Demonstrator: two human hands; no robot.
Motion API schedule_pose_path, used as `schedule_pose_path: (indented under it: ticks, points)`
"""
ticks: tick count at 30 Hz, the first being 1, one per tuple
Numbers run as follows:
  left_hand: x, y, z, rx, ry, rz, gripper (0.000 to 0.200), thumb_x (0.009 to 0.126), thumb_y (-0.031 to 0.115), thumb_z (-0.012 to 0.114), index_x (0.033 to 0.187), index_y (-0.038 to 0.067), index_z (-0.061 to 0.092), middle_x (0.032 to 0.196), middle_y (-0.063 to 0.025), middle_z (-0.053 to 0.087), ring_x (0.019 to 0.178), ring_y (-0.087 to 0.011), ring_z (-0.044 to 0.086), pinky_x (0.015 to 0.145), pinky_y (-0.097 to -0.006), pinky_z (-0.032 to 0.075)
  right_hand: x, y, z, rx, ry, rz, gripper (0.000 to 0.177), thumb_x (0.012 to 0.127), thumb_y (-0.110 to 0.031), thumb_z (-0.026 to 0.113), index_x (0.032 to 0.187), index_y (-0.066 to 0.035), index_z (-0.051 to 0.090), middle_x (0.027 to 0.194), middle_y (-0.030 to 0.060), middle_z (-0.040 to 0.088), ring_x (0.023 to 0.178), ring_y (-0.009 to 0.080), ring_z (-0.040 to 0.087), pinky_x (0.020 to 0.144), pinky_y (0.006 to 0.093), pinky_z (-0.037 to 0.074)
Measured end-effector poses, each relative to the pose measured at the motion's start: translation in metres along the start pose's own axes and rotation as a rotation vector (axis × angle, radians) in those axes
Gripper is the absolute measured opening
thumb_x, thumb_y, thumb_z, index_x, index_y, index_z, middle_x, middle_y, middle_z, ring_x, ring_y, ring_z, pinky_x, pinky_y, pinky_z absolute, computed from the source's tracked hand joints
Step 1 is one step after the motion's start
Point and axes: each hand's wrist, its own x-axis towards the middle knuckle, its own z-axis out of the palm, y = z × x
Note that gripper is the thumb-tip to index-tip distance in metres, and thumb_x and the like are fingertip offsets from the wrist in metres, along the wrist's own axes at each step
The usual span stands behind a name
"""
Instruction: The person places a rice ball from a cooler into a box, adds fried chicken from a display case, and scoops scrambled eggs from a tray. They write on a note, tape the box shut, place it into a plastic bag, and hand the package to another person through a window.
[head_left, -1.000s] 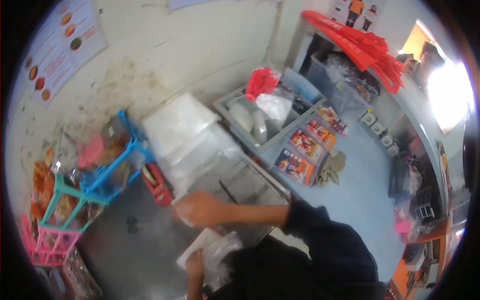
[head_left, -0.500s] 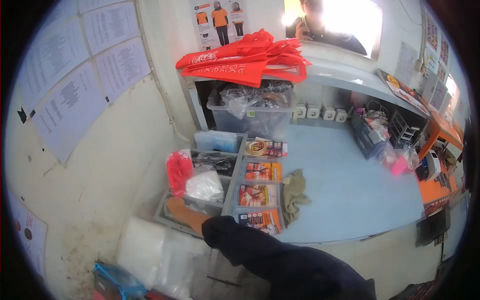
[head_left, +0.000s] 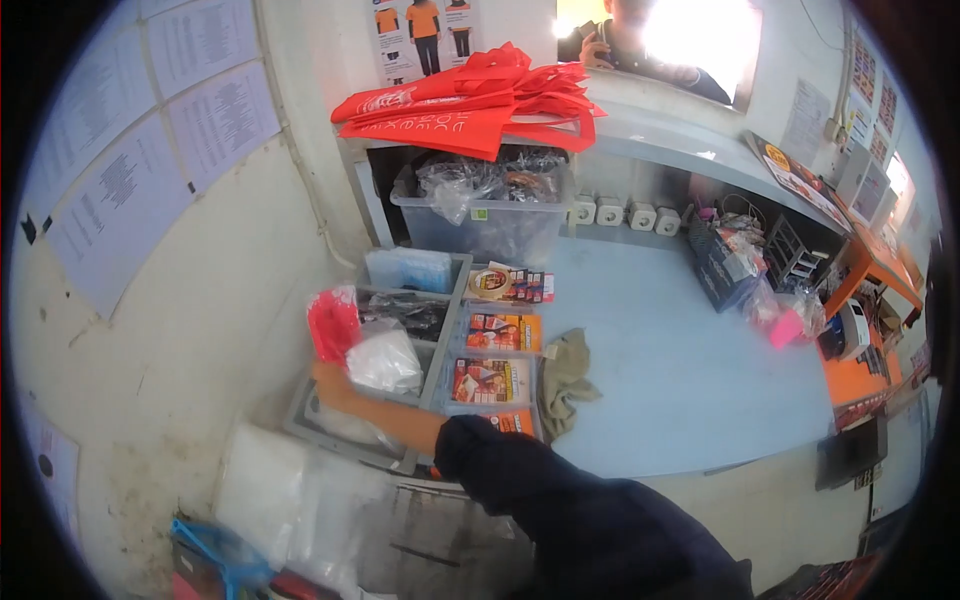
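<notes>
My right hand (head_left: 332, 384), in a dark sleeve (head_left: 570, 510), reaches left over the grey divided tray (head_left: 432, 385). It is at the lower end of a red and white plastic packet (head_left: 334, 326), beside a stack of white plastic bags (head_left: 385, 362). Blur hides its fingers, and I cannot tell whether they grip the packet. Clear plastic bags (head_left: 350, 424) lie in the front compartment under the wrist. Black plastic bags (head_left: 405, 315) and light blue packs (head_left: 408, 270) fill the compartments behind. My left hand is out of view.
Printed cards (head_left: 490, 381) stand in clear holders right of the tray, beside an olive cloth (head_left: 568, 380) on the blue table (head_left: 690, 390). Behind are a plastic bin (head_left: 490, 222) and red bags (head_left: 470, 105) on a shelf. A mirror (head_left: 690, 45) reflects a person.
My right hand has moved back from the front compartment to the lower end of the red packet. The whole view has shifted slightly.
</notes>
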Motion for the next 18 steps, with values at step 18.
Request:
schedule_pose_path:
  ticks: [18]
  points:
    - [-0.132, -0.079, -0.123, 0.074, 0.252, -0.307, 0.028, 0.075, 0.0, 0.05, 0.101, -0.001, 0.061, 0.1, -0.0107, 0.06, 0.085, -0.0222, 0.058, 0.074, -0.0285, 0.045, -0.369, -0.038, -0.108, -0.117, -0.907, -0.53, 0.025, 0.076, 0.004, 0.047, 0.102, 0.006, 0.049, 0.093, 0.0241, 0.054, 0.084, 0.0375, 0.055, 0.07, 0.0435, 0.045]
